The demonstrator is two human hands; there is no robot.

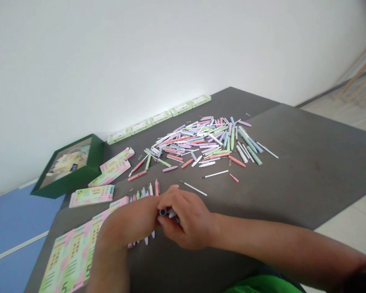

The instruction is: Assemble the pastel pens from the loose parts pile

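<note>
My right hand (189, 215) is closed, with thumb and fingers curled around small pen parts (172, 213). A dark round tube end and a pale pointed piece show between those fingers. My left hand (146, 209) reaches in from the left and meets the right one; its fingers are hidden behind it, so I cannot tell their grip. Partly under the left hand lies a row of pastel pens (144, 192). Just beyond the hands are a loose white refill (193, 188) and, farther off, a large pile of pen barrels and refills (198, 140).
Pink-and-green printed packets (74, 254) lie at the left, with more packets (93, 195) behind them. A green open box (95, 156) holds plastic wrapping. Flat pale-green boxes (161, 117) line the wall. The dark table (295, 162) ends at the right above a tiled floor.
</note>
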